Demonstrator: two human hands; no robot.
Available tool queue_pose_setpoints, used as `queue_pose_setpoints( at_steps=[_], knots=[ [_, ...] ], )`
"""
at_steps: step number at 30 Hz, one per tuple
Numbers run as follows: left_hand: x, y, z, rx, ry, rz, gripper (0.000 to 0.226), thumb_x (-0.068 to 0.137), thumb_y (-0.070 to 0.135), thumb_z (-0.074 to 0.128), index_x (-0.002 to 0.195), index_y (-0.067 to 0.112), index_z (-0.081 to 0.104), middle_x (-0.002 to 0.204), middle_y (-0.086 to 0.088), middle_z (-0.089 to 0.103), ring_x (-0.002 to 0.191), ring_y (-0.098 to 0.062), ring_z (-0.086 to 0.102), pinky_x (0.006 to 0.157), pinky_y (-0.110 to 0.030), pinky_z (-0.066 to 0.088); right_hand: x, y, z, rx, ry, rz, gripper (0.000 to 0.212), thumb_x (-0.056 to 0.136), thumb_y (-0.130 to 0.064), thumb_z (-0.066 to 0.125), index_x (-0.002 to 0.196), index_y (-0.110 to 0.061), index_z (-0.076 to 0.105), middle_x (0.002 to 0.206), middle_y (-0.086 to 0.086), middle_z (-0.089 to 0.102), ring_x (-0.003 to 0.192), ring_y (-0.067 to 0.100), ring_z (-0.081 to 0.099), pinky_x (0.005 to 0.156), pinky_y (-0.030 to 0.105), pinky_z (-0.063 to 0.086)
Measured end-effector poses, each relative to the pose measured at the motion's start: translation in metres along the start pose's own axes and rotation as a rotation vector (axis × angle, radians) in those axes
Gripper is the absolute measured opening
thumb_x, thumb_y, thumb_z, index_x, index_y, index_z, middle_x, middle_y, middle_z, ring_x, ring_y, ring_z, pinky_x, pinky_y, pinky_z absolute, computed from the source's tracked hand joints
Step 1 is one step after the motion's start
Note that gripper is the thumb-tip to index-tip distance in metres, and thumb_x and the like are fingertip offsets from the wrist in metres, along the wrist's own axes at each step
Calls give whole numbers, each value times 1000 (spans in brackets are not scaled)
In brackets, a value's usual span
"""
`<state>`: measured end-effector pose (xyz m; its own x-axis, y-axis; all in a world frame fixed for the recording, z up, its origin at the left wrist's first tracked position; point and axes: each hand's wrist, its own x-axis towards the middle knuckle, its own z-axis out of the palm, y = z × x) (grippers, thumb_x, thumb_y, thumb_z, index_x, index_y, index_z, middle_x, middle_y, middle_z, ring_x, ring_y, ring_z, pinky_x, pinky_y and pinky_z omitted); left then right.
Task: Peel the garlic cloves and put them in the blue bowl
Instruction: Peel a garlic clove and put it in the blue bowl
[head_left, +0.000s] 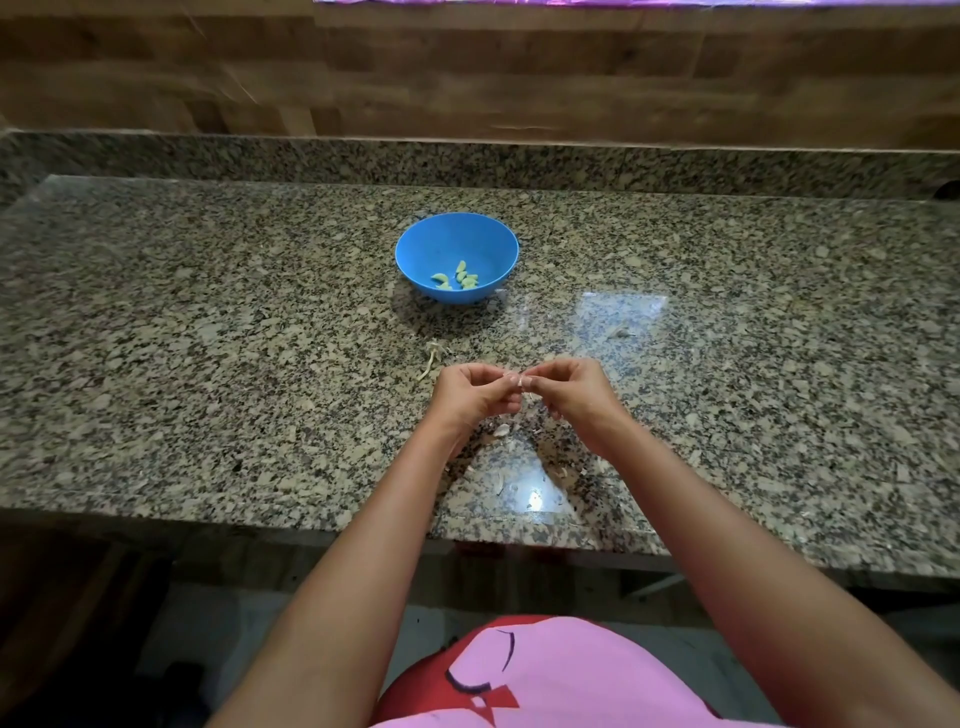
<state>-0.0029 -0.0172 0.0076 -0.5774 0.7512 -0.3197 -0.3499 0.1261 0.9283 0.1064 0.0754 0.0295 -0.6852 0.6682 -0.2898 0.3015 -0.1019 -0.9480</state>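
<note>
You've got a bright blue bowl (457, 257) on the speckled countertop (208, 338), mottled beige, grey and black. In the bowl your peeled cloves (457, 278) show pale yellow-green. Off-white skins (501, 430) scatter toward the near edge. Behind runs a brown wood-plank wall (467, 67); your shirt (545, 675) is pink with red and black markings.
</note>
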Motion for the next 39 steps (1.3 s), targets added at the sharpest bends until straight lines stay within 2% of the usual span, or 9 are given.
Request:
queue_pose_setpoints(
  at_steps=[6, 14, 17, 22, 26, 28, 31, 35, 39],
  knots=[
    [0, 3, 4, 42, 3, -25, 25, 76, -4, 70, 97, -14, 61, 78, -15, 68, 61, -15, 67, 60, -21, 57, 2, 2, 1, -49, 22, -9, 7, 86, -8, 64, 79, -10, 63, 69, 2, 60, 54, 10, 44, 49, 22, 38],
    [4, -4, 8, 150, 67, 31, 8, 81, -4, 66, 88, -5, 62, 76, -14, 66, 56, -12, 66, 58, -20, 55, 1, 4, 4, -55, 39, -38, 19, 87, -5, 61, 70, -13, 62, 63, 1, 58, 51, 9, 42, 48, 23, 35],
    [2, -2, 10, 143, 76, 57, 8, 80, -3, 67, 82, 1, 61, 76, -11, 66, 57, -12, 65, 60, -22, 57, 3, 7, 2, 41, 22, -27, 9, 87, -5, 62, 79, -6, 65, 67, 4, 59, 51, 8, 45, 46, 20, 37],
    [2, -1, 13, 69, 107, 66, 13, 81, -2, 67, 89, 3, 58, 78, -10, 66, 64, -16, 65, 70, -30, 58, 7, 10, -4, 129, -2, -28, 9, 80, -6, 69, 88, -2, 68, 75, 7, 66, 54, 8, 51, 48, 18, 41],
    [2, 0, 16, 61, 105, 55, 14, 83, -5, 64, 91, 4, 56, 79, -11, 65, 66, -17, 65, 72, -31, 57, 10, 11, -5, 184, 19, -7, 5, 84, 1, 62, 83, -3, 65, 75, 7, 64, 56, 12, 50, 49, 19, 41],
    [3, 0, 16, 152, 116, 80, 10, 85, -2, 62, 88, 7, 60, 82, -8, 66, 68, -15, 64, 71, -27, 57, 9, 12, -6, 244, 11, 13, 8, 86, 5, 58, 85, -1, 64, 76, 9, 63, 58, 12, 50, 50, 19, 41],
    [3, -1, 10, 469, 105, 136, 9, 87, 11, 62, 91, 15, 68, 89, -4, 69, 76, -14, 61, 73, -31, 53, 8, 14, -9, 310, -14, 58, 9, 85, 6, 58, 88, 0, 63, 77, 8, 63, 60, 12, 50, 54, 20, 41],
    [-1, 3, 9, 498, 58, 165, 15, 82, 21, 71, 93, 11, 69, 87, -3, 70, 80, -14, 64, 78, -29, 54, 10, 13, -14, 331, -29, 54, 9, 82, 6, 60, 88, 0, 60, 76, 7, 61, 56, 10, 51, 48, 16, 43],
    [-1, 6, 12, 547, 67, 188, 14, 81, 19, 72, 90, 9, 69, 84, -2, 68, 79, -13, 64, 79, -28, 54, 13, 13, -14, 318, -42, 66, 9, 81, 5, 63, 85, -3, 61, 75, 7, 61, 59, 11, 51, 54, 19, 43]
  ],
)
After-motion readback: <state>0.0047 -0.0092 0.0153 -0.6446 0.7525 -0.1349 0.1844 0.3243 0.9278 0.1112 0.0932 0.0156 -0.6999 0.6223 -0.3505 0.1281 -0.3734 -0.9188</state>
